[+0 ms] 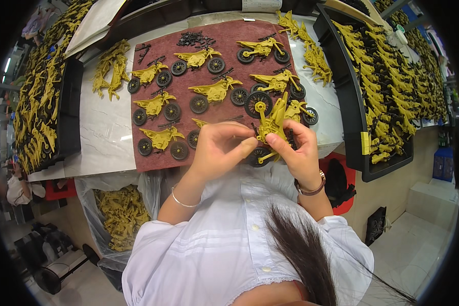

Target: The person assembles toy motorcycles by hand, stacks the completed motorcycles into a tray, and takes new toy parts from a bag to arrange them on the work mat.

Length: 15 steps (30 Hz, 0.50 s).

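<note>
Presently holding a yellow toy motorcycle (274, 122) up over the near right part of a maroon mat (222, 33), close in front of the chest. Gripping it with the right hand (298, 153), half closed, pressing the thumb against the near side of the yellow body and curling the fingers round behind. Pinching at its left edge with the left hand (224, 150), bending the fingers inward and bringing thumb tip and forefinger nearly together; not being able to tell about any small part between them. Showing a black wheel (255, 104) at the upper left of the held piece and a lower wheel (258, 153) beneath; not being able to tell about the lower one's attachment. Wearing a watch (313, 188) on the right wrist and a thin bracelet (183, 203) on the left.

Facing rows of other motorcycles (204, 58) lying on the mat, and beyond them a heap of small black parts (194, 39). Having yellow pieces (112, 71) clustered on the white table (104, 127) to the left, more frames (313, 53) to the right, and past those a loaded black tray (344, 86). Sitting beside a clear plastic bag (89, 196) of yellow parts, below the table's edge.
</note>
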Motion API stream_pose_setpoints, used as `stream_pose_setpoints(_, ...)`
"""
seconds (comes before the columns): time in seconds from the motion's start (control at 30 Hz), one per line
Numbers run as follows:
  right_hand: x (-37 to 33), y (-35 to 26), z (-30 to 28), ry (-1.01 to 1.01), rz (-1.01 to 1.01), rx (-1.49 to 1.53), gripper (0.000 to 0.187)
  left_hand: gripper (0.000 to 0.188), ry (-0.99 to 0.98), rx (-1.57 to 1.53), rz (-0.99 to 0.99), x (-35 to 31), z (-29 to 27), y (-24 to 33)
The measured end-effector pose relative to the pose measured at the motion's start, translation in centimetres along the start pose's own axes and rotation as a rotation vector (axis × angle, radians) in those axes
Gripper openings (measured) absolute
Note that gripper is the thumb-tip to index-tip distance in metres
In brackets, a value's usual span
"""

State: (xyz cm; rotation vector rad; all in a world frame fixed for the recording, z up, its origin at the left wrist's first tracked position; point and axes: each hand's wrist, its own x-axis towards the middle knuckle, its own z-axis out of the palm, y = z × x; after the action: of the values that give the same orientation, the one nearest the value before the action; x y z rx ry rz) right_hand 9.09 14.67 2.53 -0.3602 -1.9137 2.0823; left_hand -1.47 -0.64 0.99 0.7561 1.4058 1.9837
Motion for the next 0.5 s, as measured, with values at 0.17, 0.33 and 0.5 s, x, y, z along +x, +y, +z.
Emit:
stream_pose_setpoints(0.17,-0.2,0.4,0.4,0.030,-0.060,-0.046,0.021,0.004,0.044,0.061,0.041,0.0,0.3,-1.0)
stream_pose_setpoints(0.33,0.0,0.2,0.0,0.020,-0.080,-0.061,0.023,0.015,0.003,0.060,-0.005,0.2,-0.6,-0.9)
stream_pose_setpoints(0.5,0.3,-0.1,-0.2,-0.054,-0.245,-0.386,0.024,0.041,0.029,-0.005,0.084,1.3,0.2,0.3)
